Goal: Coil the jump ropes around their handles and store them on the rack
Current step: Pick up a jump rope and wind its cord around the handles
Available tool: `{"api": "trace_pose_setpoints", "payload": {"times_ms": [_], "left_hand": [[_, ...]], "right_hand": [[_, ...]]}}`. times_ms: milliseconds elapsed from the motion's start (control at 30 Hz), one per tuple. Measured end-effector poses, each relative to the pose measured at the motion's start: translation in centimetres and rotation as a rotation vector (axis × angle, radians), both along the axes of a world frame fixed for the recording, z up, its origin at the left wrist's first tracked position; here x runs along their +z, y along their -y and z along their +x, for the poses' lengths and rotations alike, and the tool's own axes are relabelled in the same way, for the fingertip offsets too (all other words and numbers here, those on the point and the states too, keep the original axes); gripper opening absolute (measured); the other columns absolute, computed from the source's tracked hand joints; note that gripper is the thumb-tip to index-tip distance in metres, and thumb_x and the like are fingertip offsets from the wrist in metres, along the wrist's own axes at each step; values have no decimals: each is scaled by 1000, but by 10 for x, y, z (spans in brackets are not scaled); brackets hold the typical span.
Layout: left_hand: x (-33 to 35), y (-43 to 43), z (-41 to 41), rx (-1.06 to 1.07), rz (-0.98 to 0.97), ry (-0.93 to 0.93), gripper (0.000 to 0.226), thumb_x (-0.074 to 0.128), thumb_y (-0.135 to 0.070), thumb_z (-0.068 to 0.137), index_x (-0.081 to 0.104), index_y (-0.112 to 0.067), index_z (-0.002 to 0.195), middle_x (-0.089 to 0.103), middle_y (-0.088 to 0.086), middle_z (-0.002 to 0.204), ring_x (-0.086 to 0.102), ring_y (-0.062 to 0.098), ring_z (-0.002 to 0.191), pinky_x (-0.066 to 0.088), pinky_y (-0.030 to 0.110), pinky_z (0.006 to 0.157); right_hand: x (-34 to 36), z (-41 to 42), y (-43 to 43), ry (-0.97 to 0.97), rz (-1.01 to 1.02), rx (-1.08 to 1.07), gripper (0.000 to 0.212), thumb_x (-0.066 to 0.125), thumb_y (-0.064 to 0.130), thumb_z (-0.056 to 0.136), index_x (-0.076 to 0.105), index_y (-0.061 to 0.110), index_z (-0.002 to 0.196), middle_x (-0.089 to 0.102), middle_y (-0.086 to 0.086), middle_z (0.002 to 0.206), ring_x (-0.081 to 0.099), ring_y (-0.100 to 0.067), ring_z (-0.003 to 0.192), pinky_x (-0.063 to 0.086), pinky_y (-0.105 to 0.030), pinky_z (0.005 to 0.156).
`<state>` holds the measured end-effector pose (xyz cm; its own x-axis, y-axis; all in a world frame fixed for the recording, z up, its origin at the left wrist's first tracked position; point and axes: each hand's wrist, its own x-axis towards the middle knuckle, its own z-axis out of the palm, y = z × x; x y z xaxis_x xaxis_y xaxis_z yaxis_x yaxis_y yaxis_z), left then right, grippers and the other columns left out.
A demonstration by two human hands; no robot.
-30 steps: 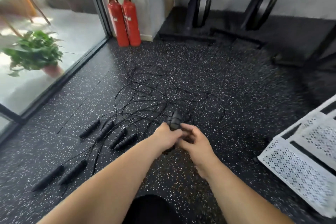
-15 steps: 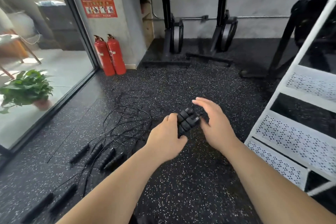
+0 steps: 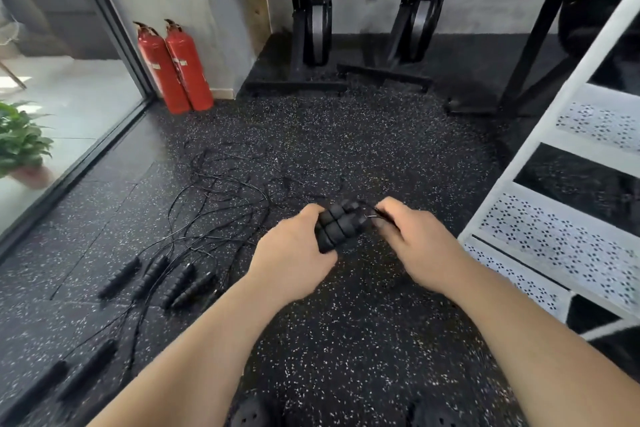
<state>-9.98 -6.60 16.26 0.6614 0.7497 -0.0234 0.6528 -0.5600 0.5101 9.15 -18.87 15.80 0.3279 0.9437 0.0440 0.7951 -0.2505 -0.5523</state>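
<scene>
I have the left hand (image 3: 294,253) wrapped round the pair of handles (image 3: 337,225), fingers curled underneath and thumb over the near end. It holds them side by side in the air above the floor (image 3: 363,340), just left of the white rack (image 3: 554,236). The right hand (image 3: 415,246) pinches the thin cord (image 3: 375,217) between thumb and curled fingers, just off the far end of the handles. I judge this to be the close of the winding, with the tail about to be secured. Whether the tail is already tucked I cannot make out, since black cord blurs into black foam.

The main risk is the coil springing loose. The cord looks stiff and wiry, so if the right hand releases the tail before a turn traps it, the wraps could unwind. A slack left grip would let the two handles slide apart and shed turns off the end.

The loose ropes (image 3: 221,204) lie tangled on the floor to the left of the hands. If any part of my cord runs back into that heap, a swing toward the rack would snag it and drag the others along.

The rack's perforated shelves appear sloped. A round bundle set down near a lower edge could roll off, so I would seat it well in.
</scene>
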Motion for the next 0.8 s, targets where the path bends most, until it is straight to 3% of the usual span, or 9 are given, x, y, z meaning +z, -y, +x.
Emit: {"api": "trace_pose_setpoints", "payload": {"times_ms": [133, 267, 367, 467, 567, 633, 700, 800], "left_hand": [[-10, -36, -4, 263, -361, 313, 16, 73, -18, 86, 65, -24, 98, 64, -6, 72, 58, 18, 62, 47, 31, 60], [-11, -57, -7, 612, -808, 754, 24, 74, -9, 93, 65, -10, 115, 62, 7, 85, 54, 17, 63, 53, 33, 57], [-10, -46, 6, 589, -1121, 846, 35, 74, -6, 93, 61, -5, 125, 76, 11, 99, 58, 18, 66, 56, 37, 61], [-14, -23, 23, 431, -1357, 788, 33, 73, -7, 93, 61, -4, 124, 77, 14, 111, 60, 20, 67, 57, 38, 64], [-23, -12, 35, 345, -1502, 796, 23, 70, -9, 94, 66, -7, 116, 70, 11, 100, 57, 17, 62, 53, 34, 59], [-28, -15, 38, 341, -1562, 793, 20, 68, -11, 94, 69, -9, 115, 70, 11, 106, 54, 15, 61, 51, 31, 58], [-30, -24, 37, 366, -1584, 819, 19, 67, -11, 95, 69, -10, 114, 72, 11, 111, 55, 14, 61, 52, 29, 58], [-26, -49, 30, 487, -1464, 968, 28, 67, -10, 96, 64, -11, 123, 74, 10, 109, 57, 14, 63, 53, 32, 62]], "right_hand": [[5, 29, -3, -1, -34, -10, 29, 40, 51, 109, 58, 36, 94, 63, 0, 69, 61, -21, 62, 49, -42, 63], [3, 44, -13, -22, -43, -72, 37, 38, 54, 110, 57, 33, 87, 61, -8, 65, 55, -24, 54, 46, -44, 56], [-4, 31, -27, 14, -110, -77, 39, 34, 51, 112, 55, 30, 87, 62, 2, 67, 53, -7, 50, 42, -33, 53], [-20, 10, -41, 7, -189, -39, 38, 35, 46, 114, 54, 25, 89, 65, 3, 76, 61, -14, 64, 51, -37, 61], [-39, -7, -52, 11, -315, 41, 18, 40, 26, 113, 57, 24, 112, 71, 0, 98, 67, -22, 83, 54, -40, 74], [-42, -12, -54, 52, -339, 84, 25, 39, 21, 111, 53, 26, 131, 72, -3, 110, 68, -25, 92, 55, -39, 79], [-39, -10, -55, 27, -298, 123, 22, 39, 30, 114, 57, 27, 126, 72, 0, 103, 66, -19, 83, 50, -37, 72], [-28, 4, -51, -79, -299, 132, 32, 40, 44, 113, 61, 28, 95, 62, 6, 73, 51, -8, 57, 38, -31, 55]]}}
